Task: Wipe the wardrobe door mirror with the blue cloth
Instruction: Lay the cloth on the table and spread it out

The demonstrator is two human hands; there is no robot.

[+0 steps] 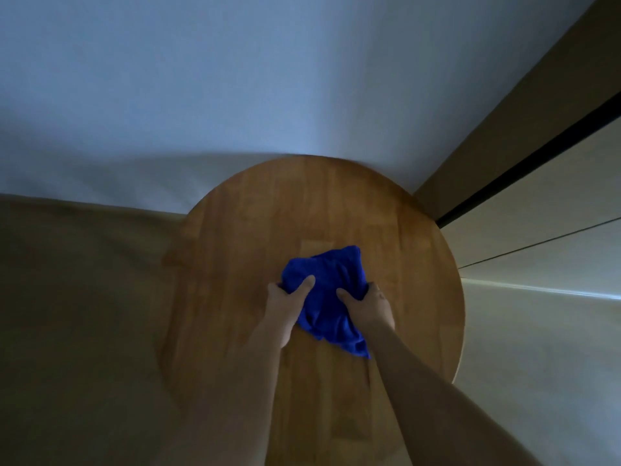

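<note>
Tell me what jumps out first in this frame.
The crumpled bright blue cloth at centre, gripped on either side by the left hand and right hand, both hands over the round wooden tabletop. Behind it, a pale wall; no mirror is identifiable.

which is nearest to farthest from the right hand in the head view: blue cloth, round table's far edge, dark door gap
1. blue cloth: gripped by the right hand itself.
2. round table's far edge: ahead, by the wall.
3. dark door gap: upper right, past the table.
</note>
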